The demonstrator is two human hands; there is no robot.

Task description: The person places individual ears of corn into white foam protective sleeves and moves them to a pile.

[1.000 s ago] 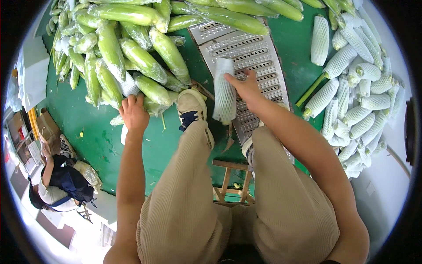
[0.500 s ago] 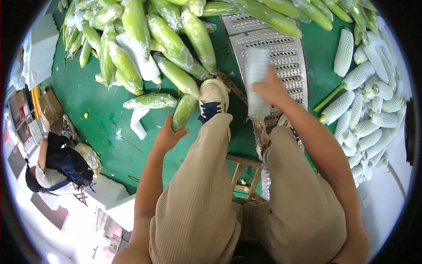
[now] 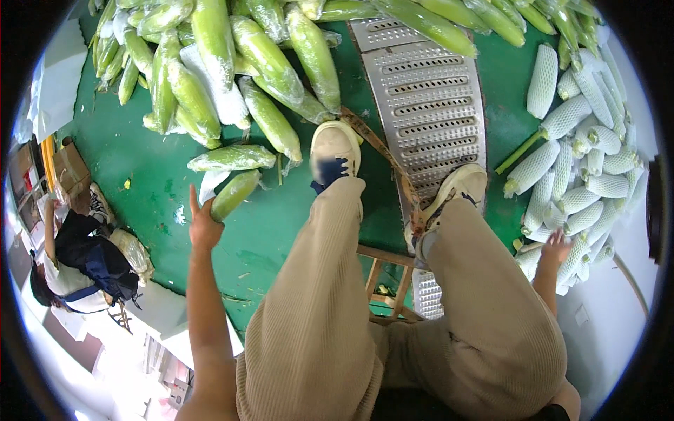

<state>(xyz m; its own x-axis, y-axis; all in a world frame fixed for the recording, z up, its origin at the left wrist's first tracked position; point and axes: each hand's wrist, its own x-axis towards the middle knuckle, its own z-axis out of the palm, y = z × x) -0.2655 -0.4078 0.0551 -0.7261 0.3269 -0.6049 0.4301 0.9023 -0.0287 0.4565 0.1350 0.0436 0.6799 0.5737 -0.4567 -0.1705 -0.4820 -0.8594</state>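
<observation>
My left hand (image 3: 204, 226) grips the lower end of a green ear of corn (image 3: 236, 194) in its husk, the index finger sticking out. Another ear in clear film (image 3: 232, 158) lies just beyond it, with a strip of white foam (image 3: 210, 184) partly hidden between them. Over at the right, my right hand (image 3: 556, 250) is at the near edge of a pile of ears in white foam nets (image 3: 584, 199). Its fingers seem loosely spread and are small and somewhat blurred. I see no ear gripped in it.
A large heap of film-wrapped ears (image 3: 263, 59) lies ahead on the green floor (image 3: 158, 147). A perforated metal drain cover (image 3: 428, 105) runs between my shoes, beside a brown strip (image 3: 385, 151). A wooden stool frame (image 3: 386, 281) is below me. Another person (image 3: 81, 270) sits at left.
My right hand has moved right, from above the drain cover to the netted pile, and no longer holds the netted ear. My left hand has carried the green ear leftward.
</observation>
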